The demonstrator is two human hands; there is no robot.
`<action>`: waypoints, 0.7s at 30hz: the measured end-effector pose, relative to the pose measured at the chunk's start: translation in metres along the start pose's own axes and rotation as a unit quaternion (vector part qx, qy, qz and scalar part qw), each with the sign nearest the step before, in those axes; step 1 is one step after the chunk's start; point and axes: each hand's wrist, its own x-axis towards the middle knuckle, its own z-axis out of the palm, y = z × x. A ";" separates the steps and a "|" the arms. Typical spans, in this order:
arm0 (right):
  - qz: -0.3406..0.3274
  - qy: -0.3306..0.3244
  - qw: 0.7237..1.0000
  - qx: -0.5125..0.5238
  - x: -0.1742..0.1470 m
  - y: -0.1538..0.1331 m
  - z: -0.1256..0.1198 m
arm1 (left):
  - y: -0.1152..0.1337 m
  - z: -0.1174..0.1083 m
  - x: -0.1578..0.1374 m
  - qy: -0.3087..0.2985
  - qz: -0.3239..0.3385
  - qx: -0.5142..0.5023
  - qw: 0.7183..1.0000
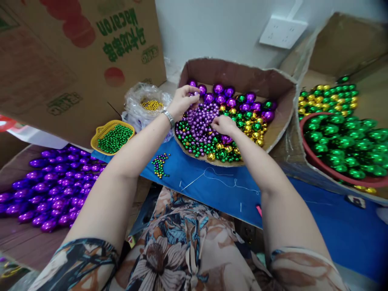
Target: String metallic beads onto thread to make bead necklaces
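Observation:
My left hand [183, 101] is over the left side of a cardboard box [273, 79], its fingers curled around a few small purple beads. My right hand [224, 125] is lower and further right, fingertips pinched together at the edge of a heap of small purple beads [203, 121]. Whatever is between those fingertips is hidden. Around the heap are large purple balls [218, 89], gold beads [256, 126] and green beads [222, 155]. A needle [192, 182] with white thread [235, 184] lies on the blue tabletop [212, 190] in front of the box.
To the left are a yellow basket [94, 141] of green beads, a plastic bag [133, 99] with gold beads and a carton of purple balls [51, 190]. Loose small beads [160, 165] lie on the table. At right, a red basin [306, 143] holds green balls.

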 end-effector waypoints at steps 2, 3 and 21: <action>-0.022 0.043 0.996 0.081 0.000 0.003 -0.008 | -0.003 0.000 -0.003 -0.003 0.004 0.023 1.000; -0.030 0.070 0.987 0.138 0.000 0.003 -0.015 | -0.006 0.000 -0.004 -0.009 0.005 0.035 0.999; -0.134 0.264 0.822 0.486 -0.013 -0.058 -0.215 | -0.039 0.007 -0.010 -0.054 0.071 0.370 0.925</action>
